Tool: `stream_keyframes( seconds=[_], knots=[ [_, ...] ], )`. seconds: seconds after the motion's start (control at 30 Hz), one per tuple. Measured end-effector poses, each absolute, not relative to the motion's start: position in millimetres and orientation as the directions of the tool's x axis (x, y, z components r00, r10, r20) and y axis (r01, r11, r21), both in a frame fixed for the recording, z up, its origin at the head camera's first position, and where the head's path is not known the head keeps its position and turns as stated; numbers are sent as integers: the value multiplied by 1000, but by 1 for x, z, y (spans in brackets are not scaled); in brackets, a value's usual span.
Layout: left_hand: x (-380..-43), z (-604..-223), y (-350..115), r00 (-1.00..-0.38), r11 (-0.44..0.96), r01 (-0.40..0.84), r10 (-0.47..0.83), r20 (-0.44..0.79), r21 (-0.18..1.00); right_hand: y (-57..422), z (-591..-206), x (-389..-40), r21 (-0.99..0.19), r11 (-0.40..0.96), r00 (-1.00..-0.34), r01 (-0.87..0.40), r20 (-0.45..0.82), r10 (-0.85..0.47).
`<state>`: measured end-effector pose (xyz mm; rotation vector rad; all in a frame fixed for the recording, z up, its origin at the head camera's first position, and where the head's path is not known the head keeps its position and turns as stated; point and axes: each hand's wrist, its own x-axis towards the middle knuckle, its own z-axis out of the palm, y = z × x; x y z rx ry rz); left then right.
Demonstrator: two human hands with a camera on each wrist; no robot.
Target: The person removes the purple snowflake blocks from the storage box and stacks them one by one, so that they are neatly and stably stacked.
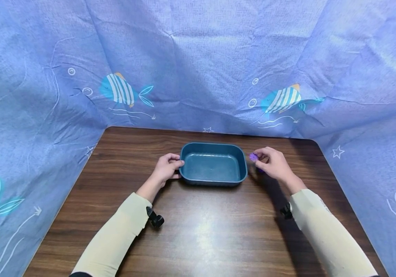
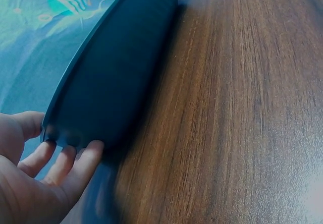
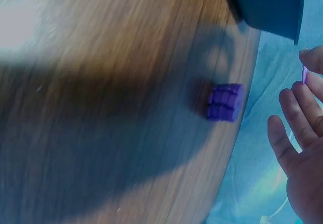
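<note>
A dark teal rectangular basin [image 1: 213, 181] stands on the table. My left hand [image 1: 166, 168] grips its left end, thumb at the rim and fingers against the outer wall, as the left wrist view also shows [image 2: 55, 178]. Just off the basin's right end, my right hand [image 1: 272, 163] pinches a thin purple scalloped disc [image 1: 253, 157] between thumb and fingers. The disc appears edge-on in the right wrist view. Below that hand, a short stack of ridged purple discs [image 3: 225, 103] sits on the table; the head view shows only a sliver of it.
The dark wood-grain table [image 1: 198, 231] reaches back to a blue fish-print cloth [image 1: 205, 69], which hangs behind it and along both sides. Black straps with small devices [image 1: 155, 218] are on both wrists.
</note>
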<state>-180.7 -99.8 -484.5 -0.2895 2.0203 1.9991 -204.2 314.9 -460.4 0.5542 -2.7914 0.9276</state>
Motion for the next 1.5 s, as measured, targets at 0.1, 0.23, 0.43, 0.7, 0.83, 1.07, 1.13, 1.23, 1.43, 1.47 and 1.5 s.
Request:
stream_keyframes(
  seconds=[0.1, 0.23, 0.43, 0.7, 0.83, 1.07, 1.13, 1.23, 1.43, 1.47, 1.5],
  knots=[
    [-181, -485, -100, -941, 17, -334, 59, -334, 942, 322, -462, -202, -542, 749, -924, -382, 251, -289],
    [-181, -486, -100, -941, 14, -333, 59, -333, 943, 329, -463, -199, -539, 755, -927, -373, 248, -281],
    [-181, -486, -100, -941, 20, -332, 58, -332, 943, 340, -468, -196, -525, 775, -935, -352, 230, -269],
    [-180, -484, -101, -939, 28, -338, 55, -339, 941, 350, -475, -191, -523, 784, -942, -333, 213, -258],
    [-181, -484, -102, -938, 28, -340, 60, -341, 940, 352, -479, -191, -504, 796, -941, -336, 213, -262],
    [-182, -484, -101, -939, 27, -336, 63, -338, 941, 353, -485, -189, -469, 813, -937, -346, 214, -275],
    [-182, -485, -102, -938, 28, -338, 64, -339, 941, 353, -486, -189, -467, 814, -937, -346, 213, -276],
    [-182, -484, -102, -938, 32, -341, 61, -342, 940, 352, -485, -189, -469, 815, -940, -340, 204, -275],
    [-182, -484, -101, -938, 24, -341, 61, -341, 940, 352, -487, -190, -463, 825, -946, -322, 182, -267],
    [-182, -484, -101, -938, 24, -341, 62, -342, 940, 352, -487, -190, -461, 828, -948, -319, 178, -266],
    [-182, -484, -101, -938, 24, -341, 61, -342, 940, 352, -487, -190, -461, 829, -948, -317, 177, -264]
  ],
)
